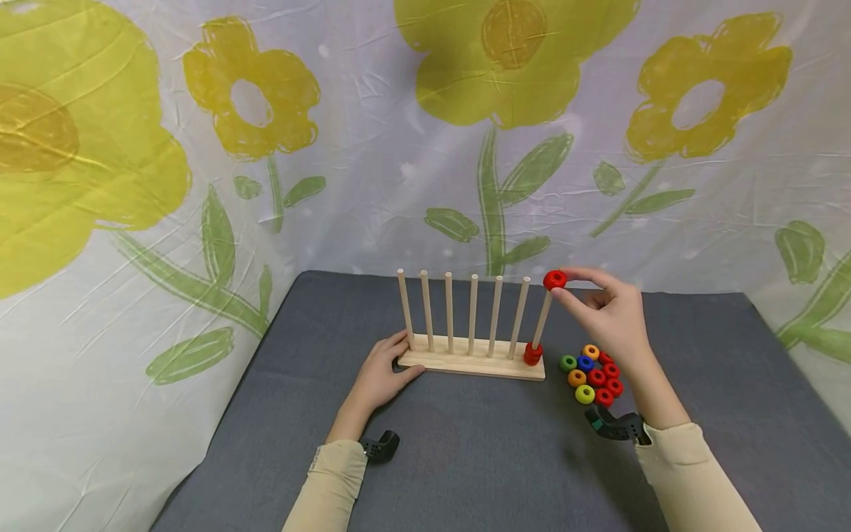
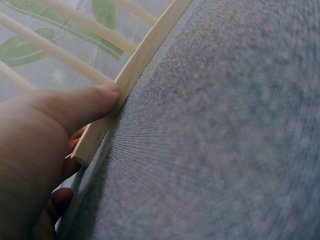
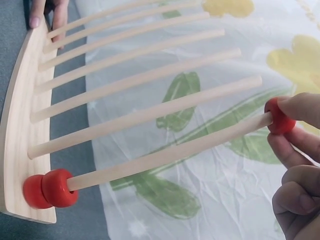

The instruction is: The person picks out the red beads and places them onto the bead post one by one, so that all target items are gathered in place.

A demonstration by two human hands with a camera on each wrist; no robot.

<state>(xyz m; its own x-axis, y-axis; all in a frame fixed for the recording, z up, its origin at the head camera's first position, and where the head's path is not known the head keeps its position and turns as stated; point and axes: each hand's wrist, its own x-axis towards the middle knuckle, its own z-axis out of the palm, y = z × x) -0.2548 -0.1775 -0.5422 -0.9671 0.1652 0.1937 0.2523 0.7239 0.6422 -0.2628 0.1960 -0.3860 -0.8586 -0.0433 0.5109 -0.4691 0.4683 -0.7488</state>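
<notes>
A wooden peg rack [image 1: 479, 362] with a row of several upright pegs stands on the table. My left hand [image 1: 382, 373] grips the left end of its base, with the thumb on the front edge and the fingers behind, as the left wrist view shows. My right hand [image 1: 612, 314] pinches a red bead [image 3: 280, 116] between thumb and fingers at the top of the rightmost peg [image 3: 170, 152]. The peg's tip meets the bead's hole; how far it is inside is hidden. Two red beads [image 3: 50, 190] sit stacked at the foot of that same peg.
To the right of the rack, several loose beads lie grouped, among them a yellow bead [image 1: 585, 394], a green bead [image 1: 568, 363], a blue bead [image 1: 585, 363] and red ones. Dark grey cloth [image 1: 479, 458] covers the table. A flowered curtain [image 1: 372, 207] hangs behind.
</notes>
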